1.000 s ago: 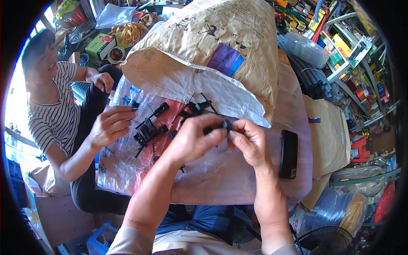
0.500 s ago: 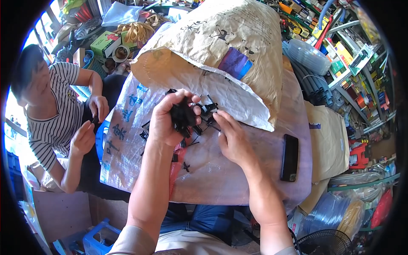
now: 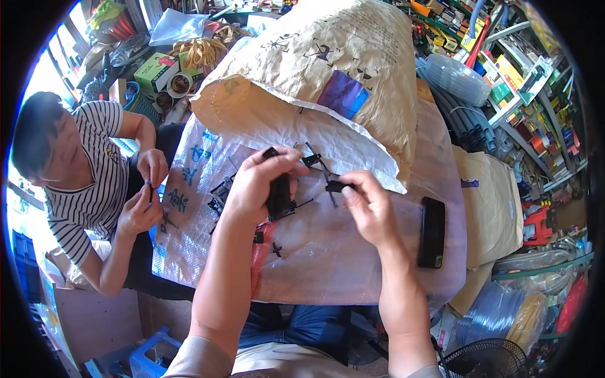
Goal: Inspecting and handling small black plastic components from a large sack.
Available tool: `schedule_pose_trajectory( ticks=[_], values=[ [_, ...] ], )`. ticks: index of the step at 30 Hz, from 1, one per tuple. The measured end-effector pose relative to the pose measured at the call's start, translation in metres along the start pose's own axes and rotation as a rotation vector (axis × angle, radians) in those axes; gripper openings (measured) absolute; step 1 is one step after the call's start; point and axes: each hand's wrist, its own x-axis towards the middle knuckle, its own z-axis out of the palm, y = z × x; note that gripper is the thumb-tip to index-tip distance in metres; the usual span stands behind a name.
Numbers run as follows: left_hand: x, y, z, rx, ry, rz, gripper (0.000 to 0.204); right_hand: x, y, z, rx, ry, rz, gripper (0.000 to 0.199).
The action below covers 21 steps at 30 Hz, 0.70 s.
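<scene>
- Draws the right hand [image 3: 370, 208] away from the parts near the sack mouth since the earlier frame, now with a slim black part [image 3: 338, 186] at its fingertips; turns the left hand [image 3: 252, 186] slightly without giving up its dark load.
- Spread beneath both hands, a pale woven sheet [image 3: 328, 268], crossed by a red stripe and marked in blue toward its left.
- Across the far side of the sheet, a bulky tan sack [image 3: 372, 47], pale-lined mouth gaping toward the hands.
- At left, a co-worker [image 3: 69, 160] in a striped top, head bowed lower than before, both hands close together around a small dark piece [image 3: 149, 189].
- Over the middle of the sheet, left hand with fingers curled around a clump of black parts [image 3: 277, 196], some fingertips hidden from view.
- Just to the right, right hand with thumb and forefinger pinching the slim black part above the sheet, in front of the sack mouth; remaining fingers partly hidden, exact pose impossible to tell.
- Flat near the sheet's right edge, a black phone [image 3: 431, 232].
- Between the two hands, at the sack mouth, loose black pieces [image 3: 312, 159].
- Nearer the body, a tiny black cross-shaped piece [image 3: 276, 250], alone beside the red stripe.
</scene>
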Motion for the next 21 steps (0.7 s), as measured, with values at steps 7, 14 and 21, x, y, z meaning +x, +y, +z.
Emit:
schedule_pose_trajectory(
  ticks=[7, 14, 21],
  values=[
    [-0.015, -0.015, 0.029, 0.705, -0.169, 0.199, 0.041, -0.002, -0.001, -0.011, 0.416, 0.135, -0.016, 0.014],
    [-0.017, -0.036, 0.045, 0.849, -0.171, 0.615, 0.031, -0.003, -0.006, -0.004, 0.388, 0.137, -0.082, 0.018],
    [-0.017, -0.035, 0.045, 0.918, -0.142, 0.53, 0.02, -0.006, -0.003, -0.008, 0.366, 0.058, 0.013, 0.015]
  ],
)
